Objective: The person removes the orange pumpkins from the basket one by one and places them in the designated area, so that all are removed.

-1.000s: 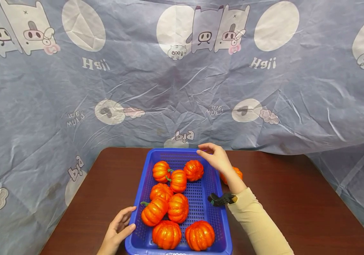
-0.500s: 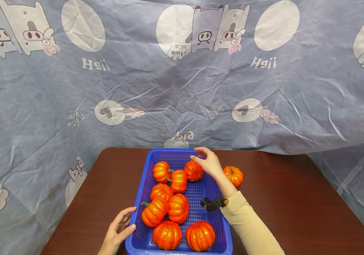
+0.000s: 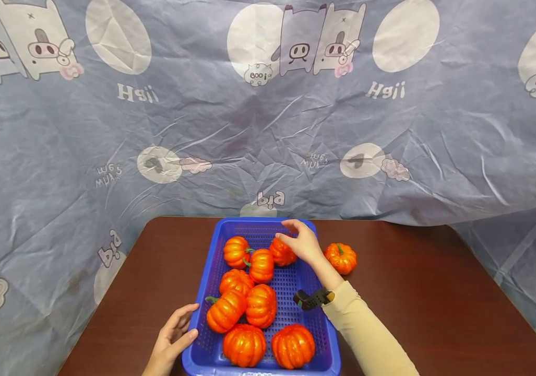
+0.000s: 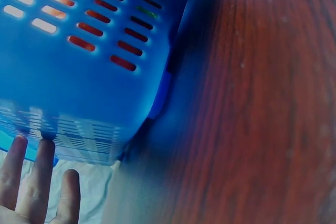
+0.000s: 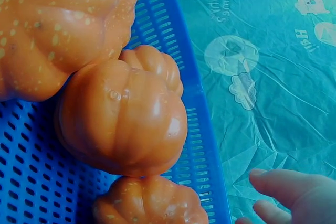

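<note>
A blue plastic basket (image 3: 331, 339) with slotted sides holds several glossy orange pumpkins, among them one at the near right (image 3: 293, 346). My left hand (image 3: 174, 334) is at its left side, thumb and fingers spread, fingertips right at the wall. Its straight fingers (image 4: 39, 182) show against the basket wall (image 4: 84, 87) in the left wrist view. Over the basket's far right part my right hand (image 3: 301, 243) is loosely bent, overlapping the far right pumpkin (image 3: 281, 253). In the right wrist view its fingers (image 5: 286, 187) appear apart from the pumpkins (image 5: 126, 119), holding nothing.
One more orange pumpkin (image 3: 341, 258) with a green stem stands on the brown wooden table (image 3: 418, 292), right of the basket. A grey-blue printed cloth (image 3: 249, 120) hangs behind the table. A black strap (image 3: 312, 300) is around my right wrist.
My right hand has moved left and slightly nearer, from the basket's right rim to over the far right pumpkin. The pumpkin outside the basket is now uncovered. My left hand stays put.
</note>
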A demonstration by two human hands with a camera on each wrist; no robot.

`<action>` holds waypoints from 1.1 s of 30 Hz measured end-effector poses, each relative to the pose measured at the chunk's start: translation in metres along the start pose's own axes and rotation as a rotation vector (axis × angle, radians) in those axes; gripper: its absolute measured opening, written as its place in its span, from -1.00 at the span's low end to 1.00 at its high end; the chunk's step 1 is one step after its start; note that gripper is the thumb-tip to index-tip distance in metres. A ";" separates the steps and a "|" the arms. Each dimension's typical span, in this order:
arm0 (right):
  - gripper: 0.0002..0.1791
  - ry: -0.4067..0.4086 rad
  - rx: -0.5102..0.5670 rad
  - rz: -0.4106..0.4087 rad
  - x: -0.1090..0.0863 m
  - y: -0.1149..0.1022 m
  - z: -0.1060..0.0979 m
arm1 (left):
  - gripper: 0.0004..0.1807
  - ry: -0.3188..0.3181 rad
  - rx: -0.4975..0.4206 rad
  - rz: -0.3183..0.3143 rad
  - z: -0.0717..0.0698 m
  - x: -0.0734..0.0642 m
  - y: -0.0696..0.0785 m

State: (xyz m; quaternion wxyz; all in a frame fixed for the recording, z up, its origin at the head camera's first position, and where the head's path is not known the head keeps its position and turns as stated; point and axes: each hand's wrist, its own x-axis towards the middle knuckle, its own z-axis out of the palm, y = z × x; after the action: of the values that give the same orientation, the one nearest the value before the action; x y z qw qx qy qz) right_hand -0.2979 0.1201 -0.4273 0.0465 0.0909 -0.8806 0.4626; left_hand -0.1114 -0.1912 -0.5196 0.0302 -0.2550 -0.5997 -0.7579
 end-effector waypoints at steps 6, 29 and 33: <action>-0.47 -0.025 -0.010 0.001 -0.001 -0.001 0.003 | -0.47 -0.002 -0.002 0.010 -0.001 -0.001 -0.001; -0.48 -0.145 -0.148 -0.082 -0.002 0.005 0.007 | -0.48 -0.009 0.013 0.034 -0.001 0.000 -0.002; -0.50 -0.144 -0.177 -0.100 -0.003 0.006 0.007 | -0.50 -0.010 -0.001 0.024 0.000 0.000 0.000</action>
State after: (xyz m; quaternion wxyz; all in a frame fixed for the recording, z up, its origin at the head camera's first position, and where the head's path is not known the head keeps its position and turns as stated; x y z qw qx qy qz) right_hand -0.2965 0.1183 -0.4369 0.0140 0.1633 -0.9134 0.3727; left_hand -0.1115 -0.1908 -0.5190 0.0361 -0.2659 -0.5963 -0.7566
